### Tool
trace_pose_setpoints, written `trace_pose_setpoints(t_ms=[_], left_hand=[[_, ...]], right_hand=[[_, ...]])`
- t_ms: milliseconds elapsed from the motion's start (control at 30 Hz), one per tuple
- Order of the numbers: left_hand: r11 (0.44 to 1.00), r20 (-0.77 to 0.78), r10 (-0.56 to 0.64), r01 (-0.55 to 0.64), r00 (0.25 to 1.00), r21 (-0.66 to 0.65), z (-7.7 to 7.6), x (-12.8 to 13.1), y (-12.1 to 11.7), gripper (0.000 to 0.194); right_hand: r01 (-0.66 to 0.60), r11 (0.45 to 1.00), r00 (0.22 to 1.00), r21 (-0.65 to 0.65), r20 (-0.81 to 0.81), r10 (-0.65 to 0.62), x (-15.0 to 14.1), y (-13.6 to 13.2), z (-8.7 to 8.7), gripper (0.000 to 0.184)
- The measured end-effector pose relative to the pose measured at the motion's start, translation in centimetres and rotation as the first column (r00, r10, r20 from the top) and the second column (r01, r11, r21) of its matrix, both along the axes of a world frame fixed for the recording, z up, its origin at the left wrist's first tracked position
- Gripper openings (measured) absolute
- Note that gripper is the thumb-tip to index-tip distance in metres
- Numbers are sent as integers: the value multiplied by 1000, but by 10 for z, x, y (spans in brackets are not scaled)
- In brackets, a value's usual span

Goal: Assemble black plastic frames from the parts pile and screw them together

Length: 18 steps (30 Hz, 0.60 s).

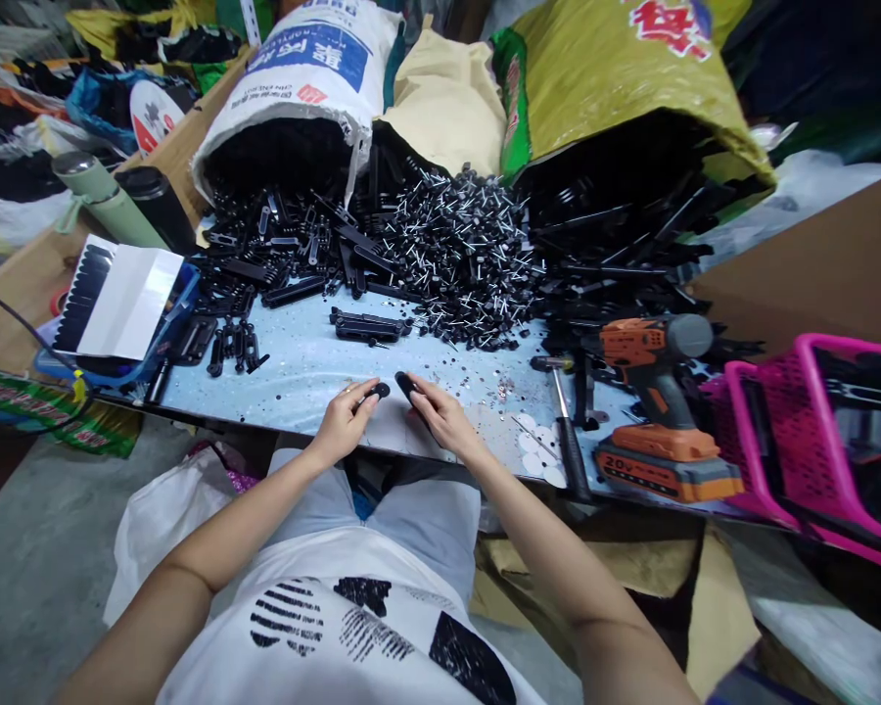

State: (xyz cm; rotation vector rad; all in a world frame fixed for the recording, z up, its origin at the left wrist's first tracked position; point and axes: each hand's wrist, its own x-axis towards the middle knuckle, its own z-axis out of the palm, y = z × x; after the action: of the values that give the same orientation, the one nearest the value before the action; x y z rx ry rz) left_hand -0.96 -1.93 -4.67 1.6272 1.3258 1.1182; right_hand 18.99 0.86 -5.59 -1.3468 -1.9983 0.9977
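Pinching small black parts — left hand (345,416) one (377,392), right hand (440,416) another (408,385).

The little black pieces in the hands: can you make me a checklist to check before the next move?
1. Left hand grips a small black piece: ok.
2. Right hand grips a longer black piece: ok.
3. The two pieces are joined: not ok, a gap shows between them.
4. Bare table in front of the hands to work on: ok.
5. Hammer and orange drill lie apart from the right hand: ok.
6. Pieces face the right way: cannot tell, too small.
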Motion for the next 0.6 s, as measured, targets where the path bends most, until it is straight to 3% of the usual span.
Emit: trace_pose_setpoints(t_ms=[100, 167, 267, 400, 600], left_hand=[[999, 20, 18, -19, 1000, 38, 6, 10, -1, 37], [994, -20, 53, -51, 998, 95, 12, 12, 0, 36], [987, -105, 16, 1, 994, 162, 20, 6, 1, 35], [975, -180, -11, 50, 984, 214, 25, -1, 1, 33], [919, -86, 160, -117, 983, 377, 27, 19, 3, 33]], right_hand=[[22, 953, 898, -303, -414, -152, -19, -8, 0, 60], [-21, 944, 823, -329, -541, -170, -25, -9, 1, 61], [-94, 972, 838, -215, -545, -39, -18, -6, 7, 57], [-175, 984, 920, -36, -363, 151, -3, 1, 17, 50], [-14, 989, 927, 148, -369, 68, -20, -10, 18, 51]])
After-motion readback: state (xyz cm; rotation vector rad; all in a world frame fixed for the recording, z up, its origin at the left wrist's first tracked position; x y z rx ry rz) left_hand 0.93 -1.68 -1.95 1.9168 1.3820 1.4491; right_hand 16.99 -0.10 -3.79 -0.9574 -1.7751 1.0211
